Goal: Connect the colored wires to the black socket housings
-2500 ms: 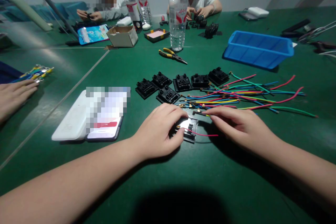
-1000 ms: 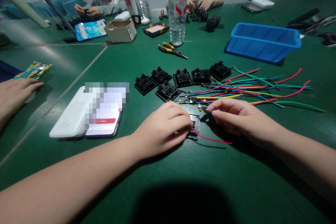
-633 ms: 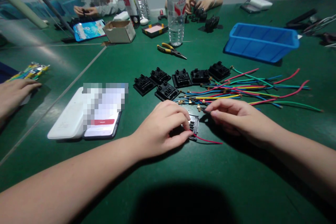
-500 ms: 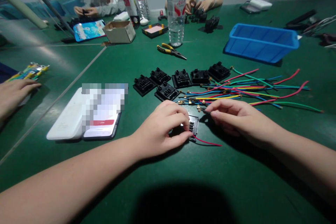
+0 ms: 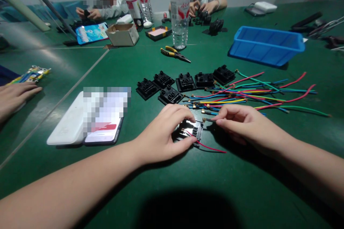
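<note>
1. Left hand is clamping a black square plastic housing, lying at 8:30 from right hand.
2. Right hand is pinching a slim black-sleeved wire; brass terminal is pointing toward 9 o'clock, long axis running 9-to-3.
3. Thin red wire is trailing toward 4 o'clock.

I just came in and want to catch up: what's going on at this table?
A person's left hand holds a black piece on the green table, with a red wire lying across it and out past the thumb. The right hand pinches a dark wire end, its metal tip close to the piece's edge; whether they touch is unclear. Six other black pieces lie beyond, beside a spread of loose colored wires.
</note>
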The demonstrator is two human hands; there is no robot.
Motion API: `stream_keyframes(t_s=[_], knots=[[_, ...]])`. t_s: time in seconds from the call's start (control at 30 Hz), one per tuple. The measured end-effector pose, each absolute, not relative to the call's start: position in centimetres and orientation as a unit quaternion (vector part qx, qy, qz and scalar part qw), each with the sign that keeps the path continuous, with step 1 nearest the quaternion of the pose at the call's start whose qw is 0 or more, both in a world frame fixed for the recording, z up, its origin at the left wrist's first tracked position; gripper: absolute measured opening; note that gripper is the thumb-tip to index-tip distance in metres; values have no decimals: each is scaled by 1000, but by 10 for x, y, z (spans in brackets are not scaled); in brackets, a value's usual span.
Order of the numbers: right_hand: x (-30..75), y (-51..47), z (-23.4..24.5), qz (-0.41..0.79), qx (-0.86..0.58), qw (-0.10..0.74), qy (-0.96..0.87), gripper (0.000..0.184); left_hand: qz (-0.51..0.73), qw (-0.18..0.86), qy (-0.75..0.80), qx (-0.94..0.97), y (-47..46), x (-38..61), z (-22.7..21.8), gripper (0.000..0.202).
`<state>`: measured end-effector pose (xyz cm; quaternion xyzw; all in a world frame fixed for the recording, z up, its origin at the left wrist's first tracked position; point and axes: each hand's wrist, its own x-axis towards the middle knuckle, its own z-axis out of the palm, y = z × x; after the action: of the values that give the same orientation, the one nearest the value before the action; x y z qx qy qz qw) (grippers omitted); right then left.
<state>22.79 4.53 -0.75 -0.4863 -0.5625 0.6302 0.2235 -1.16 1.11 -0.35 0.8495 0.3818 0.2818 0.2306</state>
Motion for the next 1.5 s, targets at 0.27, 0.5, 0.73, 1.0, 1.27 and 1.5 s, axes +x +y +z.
stream_keyframes(t_s=[0.27, 0.5, 0.73, 1.0, 1.27, 1.5], knots=[[227, 47, -4, 628, -496, 211, -561, 37, 257, 253, 399, 843, 12, -10, -3, 27], [225, 46, -1, 620, -502, 207, -567, 40, 267, 256, 397, 840, 13, -12, -5, 29], [225, 47, -1, 622, -493, 204, -574, 40, 264, 260, 398, 839, 13, -12, -6, 27], [227, 46, -3, 615, -489, 200, -586, 36, 272, 267, 393, 837, 13, -12, -4, 22], [224, 38, 6, 503, -478, 227, -683, 23, 284, 267, 392, 833, 14, -10, -5, 17], [228, 26, 4, 132, -359, 287, -878, 12, 286, 268, 401, 828, 13, -11, -7, 18]])
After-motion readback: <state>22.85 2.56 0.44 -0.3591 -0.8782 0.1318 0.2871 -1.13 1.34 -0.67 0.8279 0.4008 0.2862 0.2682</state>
